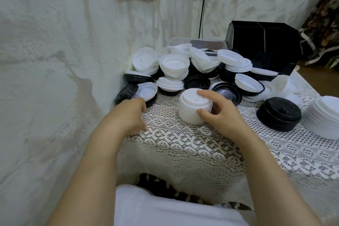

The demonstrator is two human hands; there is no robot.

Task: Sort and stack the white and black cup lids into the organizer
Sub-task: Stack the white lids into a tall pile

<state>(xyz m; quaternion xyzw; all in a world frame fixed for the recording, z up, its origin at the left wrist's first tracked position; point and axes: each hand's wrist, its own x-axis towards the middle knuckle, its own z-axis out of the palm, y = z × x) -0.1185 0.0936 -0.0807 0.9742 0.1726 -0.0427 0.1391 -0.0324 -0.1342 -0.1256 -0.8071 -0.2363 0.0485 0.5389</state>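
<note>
- Left hand [132, 113] low at the left edge of the worktop [183, 143], fingers curled down toward a single white lid [146, 89] lying on a black one. Fingertips hidden, so cannot tell whether pinching it or only touching.
- Just left of that, a black lid [126, 93] propped on edge against the wall. Likely to roll or drop flat if nudged.
- Far behind both hands, a loose pile [192, 66] of mixed white and black lids, tilted every way and still unsorted. Prone to sliding forward if a lid is pulled from low down.
- Short white stack [192, 113] in the middle of the worktop, near side of the pile. Standing upright, long axis vertical, domed tops facing up, rims down on the lace cloth.
- Right hand [222, 115] wrapped round that stack: thumb pressed on the near side, forefinger laid over the top lid, other fingers round the right side.
- Main risk from here, as a judgement: lifted one-handed with the grip high, lower lids could slip out and scatter. Squeezed too hard, thin rims could buckle and the stack could lean.
- Second risk: rims catching in the open lace while being slid.
- Organizer [264, 42] far right behind the pile, black, with dividers showing. Interior too dark to tell what it holds. A carry there passes over the pile, so a low swing could knock lids down.
- Near right, a black stack [278, 116] and a tall white stack [324, 117], both upright, just beside each other.
</note>
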